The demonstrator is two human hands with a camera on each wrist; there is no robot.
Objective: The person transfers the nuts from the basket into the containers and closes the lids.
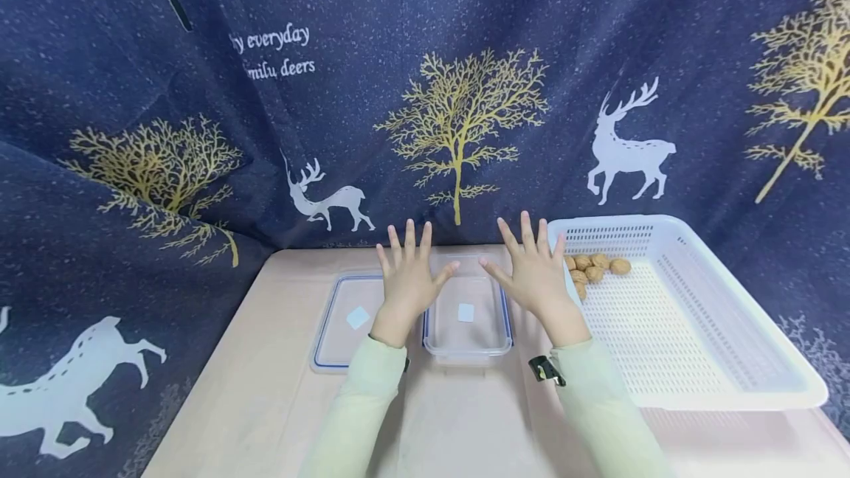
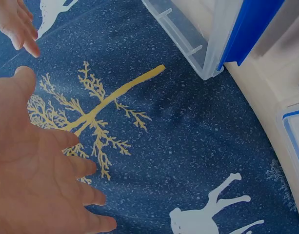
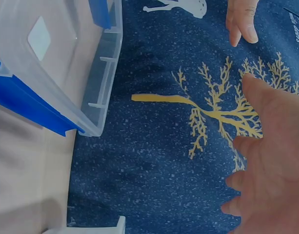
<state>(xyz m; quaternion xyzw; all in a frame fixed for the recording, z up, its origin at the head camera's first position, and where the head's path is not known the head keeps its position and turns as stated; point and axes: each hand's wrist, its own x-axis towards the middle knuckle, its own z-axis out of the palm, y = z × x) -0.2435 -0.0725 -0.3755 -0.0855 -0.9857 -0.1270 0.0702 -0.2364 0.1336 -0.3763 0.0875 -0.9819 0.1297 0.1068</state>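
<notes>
Both hands are held up over the table with fingers spread and nothing in them. My left hand [image 1: 406, 280] is above the gap between a clear flat lid [image 1: 332, 338] and a clear plastic container [image 1: 467, 341]. My right hand [image 1: 536, 279] hovers between that container and a white plastic basket [image 1: 724, 389]. The container carries blue side clips [image 2: 247, 34] and a pale square label [image 1: 466, 313]; the lid has a blue seal and a similar label [image 1: 358, 317]. Several walnuts [image 1: 595, 262] lie in the basket's far left corner, partly hidden behind the right hand.
A pinkish table [image 1: 265, 389] bears the lid, container and basket. Behind it hangs a dark blue cloth [image 1: 412, 94] printed with white deer and yellow trees. The basket's tall walls stand along the table's right side. A dark band [image 1: 547, 371] sits at the right wrist.
</notes>
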